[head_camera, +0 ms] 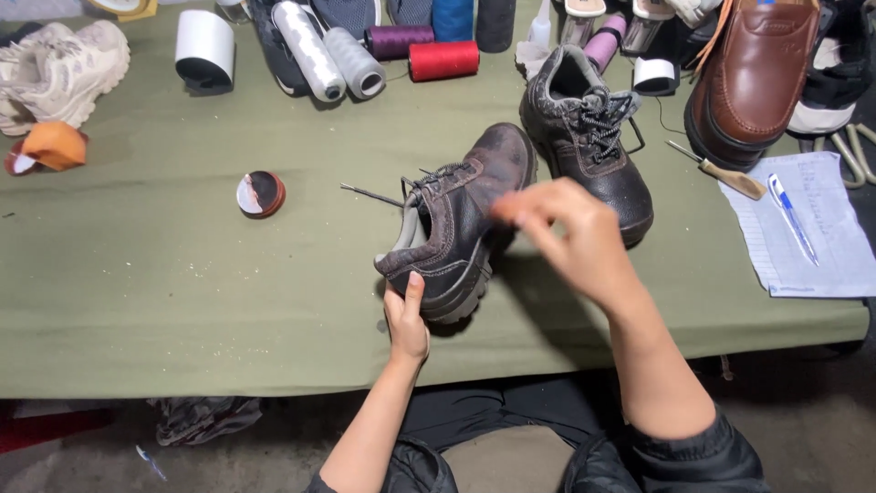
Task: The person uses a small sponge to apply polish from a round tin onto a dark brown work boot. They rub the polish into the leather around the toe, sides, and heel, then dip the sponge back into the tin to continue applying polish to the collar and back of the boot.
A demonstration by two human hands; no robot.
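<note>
A worn dark brown lace-up boot [465,215] lies tilted on its side on the green cloth-covered table [164,274]. My left hand [406,319] grips its heel end from below, thumb up against the back. My right hand [566,233] hovers blurred beside the boot's upper, fingers pinched together near the leather; whether it holds anything is unclear. The matching boot [589,137] stands upright just behind.
An open round polish tin [261,194] sits left of the boot. Thread spools [443,59] and white cones line the back. A brown loafer [753,78], an awl [721,171], lined paper with a blue pen [792,219] lie right; a beige sneaker [64,68] far left.
</note>
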